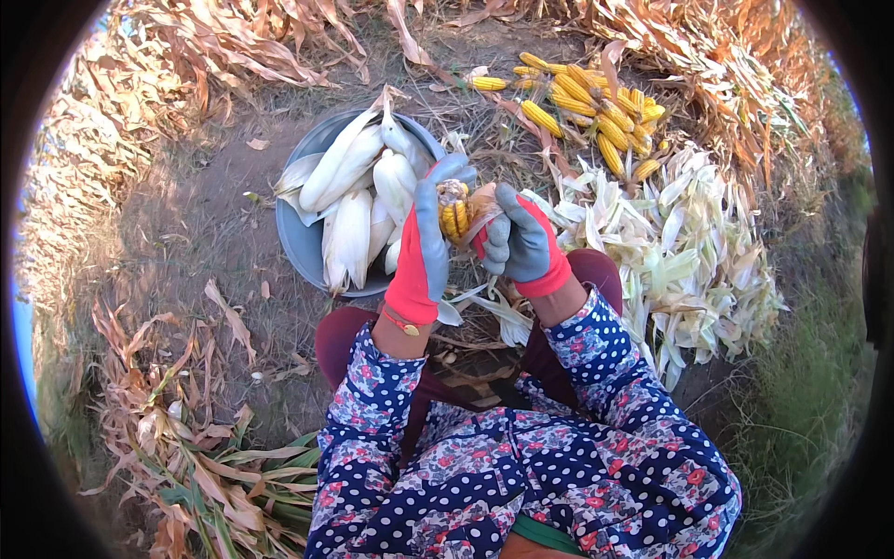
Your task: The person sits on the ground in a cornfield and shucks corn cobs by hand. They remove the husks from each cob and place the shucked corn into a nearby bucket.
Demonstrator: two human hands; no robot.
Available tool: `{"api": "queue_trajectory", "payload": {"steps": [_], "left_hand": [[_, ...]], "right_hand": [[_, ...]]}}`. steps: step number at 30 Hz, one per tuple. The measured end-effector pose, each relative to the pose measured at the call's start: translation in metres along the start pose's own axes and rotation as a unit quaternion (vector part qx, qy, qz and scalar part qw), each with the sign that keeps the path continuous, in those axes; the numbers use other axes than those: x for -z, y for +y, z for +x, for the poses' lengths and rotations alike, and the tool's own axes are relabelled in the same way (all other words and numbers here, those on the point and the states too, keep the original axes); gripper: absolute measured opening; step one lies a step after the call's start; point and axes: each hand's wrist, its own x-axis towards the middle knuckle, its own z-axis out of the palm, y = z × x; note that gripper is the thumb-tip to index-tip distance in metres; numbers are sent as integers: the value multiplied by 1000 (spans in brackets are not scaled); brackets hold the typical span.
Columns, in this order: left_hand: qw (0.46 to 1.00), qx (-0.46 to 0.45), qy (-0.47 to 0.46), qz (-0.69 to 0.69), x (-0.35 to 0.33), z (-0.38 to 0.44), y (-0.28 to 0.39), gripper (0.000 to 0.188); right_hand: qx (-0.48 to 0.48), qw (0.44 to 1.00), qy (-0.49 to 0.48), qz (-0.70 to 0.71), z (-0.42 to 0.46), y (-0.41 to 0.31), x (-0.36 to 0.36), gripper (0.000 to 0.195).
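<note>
Both my hands wear red work gloves with grey coating. Between them is a corn ear (454, 213) with yellow kernels and a discoloured, damaged tip. My left hand (431, 227) lies along the ear's left side, its fingers extended upward. My right hand (515, 234) has its fingers curled on the brownish husk (482, 209) at the ear's right side. Left of my hands stands a grey round tub (297, 241) with several ears in pale husks (349, 227), partly behind my left glove.
Bare yellow corn ears (594, 105) lie piled on the ground at the upper right. A heap of pale stripped husks (684, 258) lies beside my right knee. Dry corn stalks and leaves (230, 42) line the top, with more at the lower left (230, 489). Green grass (796, 412) grows at the right.
</note>
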Motion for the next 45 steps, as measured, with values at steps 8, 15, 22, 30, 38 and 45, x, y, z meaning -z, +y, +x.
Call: {"api": "queue_trajectory", "payload": {"steps": [8,15,22,30,38,45], "left_hand": [[998,10,62,14,-15,-6,14,63],[902,-45,323,-283,57,20,46,51],[893,-89,314,-311,80,11,62,58],[915,-79,311,-244,55,9,75,67],[966,9,231,-115,20,7,33,59],[965,94,70,-236,19,8,21,68]], "right_hand": [[7,999,-32,-35,-11,4,-16,47],[164,947,-183,205,-18,-32,17,34],[67,920,96,-375,-22,-54,14,35],[-76,693,-55,-714,-1,-13,-11,57],[126,845,21,-519,6,9,-6,68],[-20,967,12,-255,15,8,12,50]]}}
